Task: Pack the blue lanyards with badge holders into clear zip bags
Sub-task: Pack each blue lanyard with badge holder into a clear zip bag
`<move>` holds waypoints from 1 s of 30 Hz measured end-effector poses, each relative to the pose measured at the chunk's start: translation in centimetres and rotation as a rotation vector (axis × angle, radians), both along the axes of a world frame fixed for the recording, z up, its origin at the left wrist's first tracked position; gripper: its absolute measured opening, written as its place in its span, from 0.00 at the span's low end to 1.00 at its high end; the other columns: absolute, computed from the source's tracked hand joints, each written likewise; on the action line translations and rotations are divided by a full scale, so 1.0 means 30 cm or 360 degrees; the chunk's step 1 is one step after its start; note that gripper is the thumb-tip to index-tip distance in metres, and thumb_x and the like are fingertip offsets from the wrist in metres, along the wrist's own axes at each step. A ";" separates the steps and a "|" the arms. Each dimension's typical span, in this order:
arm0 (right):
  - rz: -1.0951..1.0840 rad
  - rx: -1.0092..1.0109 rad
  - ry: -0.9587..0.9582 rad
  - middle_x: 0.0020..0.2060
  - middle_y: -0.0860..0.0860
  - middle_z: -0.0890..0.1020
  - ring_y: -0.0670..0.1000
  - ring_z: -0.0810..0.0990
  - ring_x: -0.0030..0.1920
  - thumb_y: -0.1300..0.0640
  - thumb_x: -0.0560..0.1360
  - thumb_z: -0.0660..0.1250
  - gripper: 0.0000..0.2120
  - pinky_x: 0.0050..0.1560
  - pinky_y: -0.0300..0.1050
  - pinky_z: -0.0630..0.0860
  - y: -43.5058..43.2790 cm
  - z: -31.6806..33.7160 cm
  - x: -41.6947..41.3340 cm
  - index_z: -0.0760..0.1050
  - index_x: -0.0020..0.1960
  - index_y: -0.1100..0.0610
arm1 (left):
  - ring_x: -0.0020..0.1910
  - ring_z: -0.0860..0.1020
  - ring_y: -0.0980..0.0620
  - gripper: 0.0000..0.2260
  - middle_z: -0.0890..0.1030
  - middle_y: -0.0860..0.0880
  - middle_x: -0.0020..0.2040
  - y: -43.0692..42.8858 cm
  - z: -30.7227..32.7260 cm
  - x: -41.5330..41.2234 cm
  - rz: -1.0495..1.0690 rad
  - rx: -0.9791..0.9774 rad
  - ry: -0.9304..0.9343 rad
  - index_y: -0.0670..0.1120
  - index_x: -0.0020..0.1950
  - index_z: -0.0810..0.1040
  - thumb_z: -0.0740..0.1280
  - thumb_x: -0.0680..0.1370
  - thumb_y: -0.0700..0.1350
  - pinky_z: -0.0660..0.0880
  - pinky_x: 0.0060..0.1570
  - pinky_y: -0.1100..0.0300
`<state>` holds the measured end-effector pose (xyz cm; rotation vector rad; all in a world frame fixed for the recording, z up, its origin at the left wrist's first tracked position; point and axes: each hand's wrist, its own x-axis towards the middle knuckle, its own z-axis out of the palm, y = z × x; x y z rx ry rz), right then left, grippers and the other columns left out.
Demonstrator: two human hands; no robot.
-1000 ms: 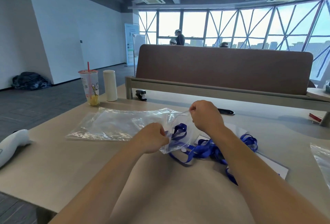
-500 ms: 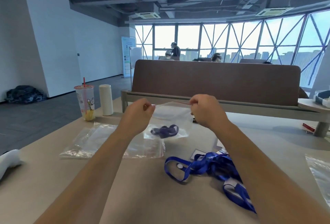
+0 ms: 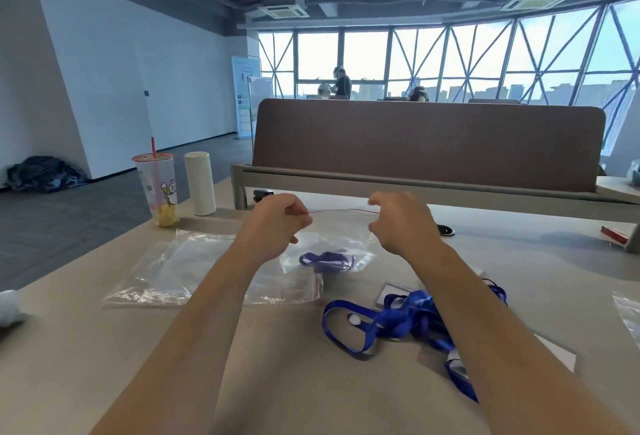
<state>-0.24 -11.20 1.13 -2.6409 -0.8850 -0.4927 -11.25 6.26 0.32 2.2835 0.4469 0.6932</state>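
I hold a clear zip bag [image 3: 332, 240] up above the table, its red zip line stretched straight between my hands. A coiled blue lanyard [image 3: 327, 259] lies in the bottom of the bag. My left hand [image 3: 277, 223] pinches the zip's left end. My right hand [image 3: 398, 223] is curled at the right end, with its thumb and forefinger tips a little apart. A tangle of blue lanyards [image 3: 398, 316] with clear badge holders [image 3: 391, 292] lies on the table under my right forearm. A stack of empty zip bags [image 3: 194, 271] lies flat to the left.
A drink cup with a red straw [image 3: 157, 188] and a white bottle [image 3: 200, 183] stand at the far left. A brown divider panel [image 3: 426, 143] closes the table's back. More clear plastic [image 3: 628, 313] lies at the right edge, and a white object [image 3: 10, 306] at the left edge.
The bag with the lanyard inside has come up off the table. Since half a second ago my hands have spread apart along the zip line, pulling it straight.
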 end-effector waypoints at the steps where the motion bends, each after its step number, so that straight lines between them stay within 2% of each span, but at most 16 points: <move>1: 0.0092 0.0020 0.0034 0.62 0.51 0.79 0.55 0.77 0.59 0.56 0.75 0.71 0.22 0.61 0.50 0.74 0.013 -0.005 -0.009 0.73 0.68 0.50 | 0.39 0.82 0.48 0.03 0.82 0.47 0.42 -0.001 -0.006 0.008 -0.0014 -0.0032 -0.0013 0.45 0.45 0.80 0.69 0.78 0.43 0.83 0.46 0.51; 3: 0.0248 0.0045 0.0126 0.63 0.50 0.78 0.54 0.77 0.60 0.53 0.74 0.73 0.26 0.63 0.50 0.74 0.038 -0.013 -0.026 0.70 0.70 0.48 | 0.40 0.83 0.46 0.02 0.83 0.44 0.42 -0.004 -0.020 0.023 -0.0053 -0.0060 -0.0034 0.44 0.46 0.80 0.68 0.79 0.40 0.83 0.47 0.49; 4: 0.0291 0.0052 0.0155 0.62 0.50 0.79 0.53 0.78 0.58 0.53 0.74 0.73 0.25 0.62 0.50 0.75 0.047 -0.019 -0.031 0.71 0.69 0.48 | 0.40 0.83 0.46 0.02 0.83 0.44 0.42 -0.007 -0.029 0.027 -0.0064 -0.0055 -0.0037 0.43 0.47 0.80 0.68 0.79 0.40 0.83 0.47 0.50; 6: 0.0332 0.0076 0.0196 0.56 0.50 0.81 0.51 0.79 0.52 0.53 0.75 0.72 0.17 0.57 0.47 0.77 0.053 -0.033 -0.025 0.76 0.62 0.49 | 0.39 0.83 0.48 0.02 0.83 0.45 0.44 -0.010 -0.044 0.032 -0.0048 -0.0045 -0.0056 0.43 0.49 0.80 0.69 0.78 0.41 0.83 0.47 0.53; 8: 0.0331 0.0064 0.0233 0.50 0.51 0.82 0.50 0.78 0.46 0.53 0.76 0.70 0.06 0.49 0.42 0.75 0.043 -0.034 -0.017 0.77 0.52 0.50 | 0.38 0.84 0.51 0.04 0.84 0.48 0.43 -0.007 -0.055 0.028 0.0004 -0.0079 -0.0105 0.44 0.50 0.79 0.70 0.78 0.43 0.82 0.46 0.58; 11: 0.0331 0.0043 0.0293 0.45 0.51 0.81 0.50 0.78 0.43 0.54 0.77 0.70 0.03 0.44 0.42 0.72 0.023 -0.022 -0.008 0.76 0.46 0.51 | 0.37 0.84 0.54 0.04 0.84 0.48 0.42 0.002 -0.066 0.016 0.0035 -0.0285 -0.0196 0.43 0.50 0.79 0.70 0.78 0.43 0.81 0.44 0.63; 14: 0.0337 -0.0022 0.0338 0.46 0.51 0.81 0.50 0.78 0.43 0.54 0.77 0.70 0.03 0.40 0.39 0.69 0.011 -0.015 -0.008 0.76 0.46 0.52 | 0.37 0.85 0.54 0.03 0.84 0.45 0.42 -0.007 -0.071 0.011 0.0022 -0.0436 -0.0247 0.41 0.49 0.80 0.69 0.78 0.40 0.79 0.38 0.68; 16: 0.0370 -0.0021 0.0333 0.48 0.51 0.81 0.51 0.78 0.45 0.55 0.77 0.70 0.03 0.42 0.38 0.68 0.017 -0.017 -0.012 0.77 0.49 0.52 | 0.37 0.85 0.53 0.02 0.84 0.44 0.43 -0.022 -0.076 0.010 0.0028 -0.0477 -0.0265 0.42 0.49 0.80 0.69 0.78 0.40 0.81 0.41 0.65; 18: 0.0459 0.0084 0.0367 0.52 0.50 0.82 0.50 0.79 0.48 0.55 0.76 0.71 0.08 0.46 0.39 0.70 0.029 -0.020 -0.025 0.78 0.55 0.52 | 0.37 0.85 0.52 0.02 0.83 0.44 0.43 -0.035 -0.082 0.011 0.0010 -0.0473 -0.0259 0.42 0.49 0.79 0.70 0.78 0.40 0.82 0.45 0.60; 20: 0.0547 0.0184 0.0414 0.52 0.49 0.82 0.49 0.80 0.49 0.55 0.76 0.71 0.10 0.47 0.38 0.71 0.040 -0.020 -0.040 0.78 0.57 0.53 | 0.36 0.85 0.52 0.03 0.83 0.44 0.43 -0.048 -0.086 0.012 -0.0017 -0.0425 -0.0209 0.41 0.49 0.79 0.70 0.78 0.40 0.82 0.45 0.61; 24: 0.0617 0.0191 0.0473 0.47 0.49 0.82 0.49 0.79 0.46 0.57 0.77 0.69 0.04 0.45 0.37 0.71 0.046 -0.030 -0.046 0.79 0.51 0.52 | 0.38 0.85 0.51 0.02 0.84 0.43 0.44 -0.060 -0.096 0.010 -0.0100 -0.0477 -0.0183 0.40 0.48 0.80 0.70 0.78 0.39 0.82 0.40 0.59; 26: 0.0623 0.0189 0.0483 0.43 0.48 0.82 0.48 0.80 0.44 0.58 0.78 0.68 0.03 0.45 0.38 0.74 0.045 -0.034 -0.042 0.78 0.48 0.51 | 0.39 0.85 0.52 0.02 0.85 0.46 0.43 -0.054 -0.103 0.008 -0.0095 -0.0449 -0.0162 0.42 0.47 0.81 0.71 0.77 0.41 0.82 0.37 0.60; 28: 0.0617 0.0179 0.0478 0.42 0.47 0.82 0.48 0.80 0.43 0.59 0.78 0.67 0.03 0.46 0.40 0.76 0.047 -0.037 -0.039 0.78 0.48 0.51 | 0.38 0.83 0.50 0.02 0.85 0.50 0.40 -0.045 -0.106 0.005 -0.0058 -0.0359 -0.0132 0.46 0.46 0.82 0.70 0.78 0.43 0.82 0.38 0.59; 30: 0.0613 0.0165 0.0460 0.44 0.48 0.82 0.49 0.80 0.45 0.59 0.79 0.66 0.04 0.46 0.40 0.74 0.052 -0.039 -0.043 0.79 0.51 0.53 | 0.36 0.82 0.48 0.03 0.84 0.49 0.38 -0.040 -0.105 0.005 -0.0046 -0.0362 -0.0143 0.47 0.46 0.82 0.69 0.79 0.43 0.81 0.39 0.57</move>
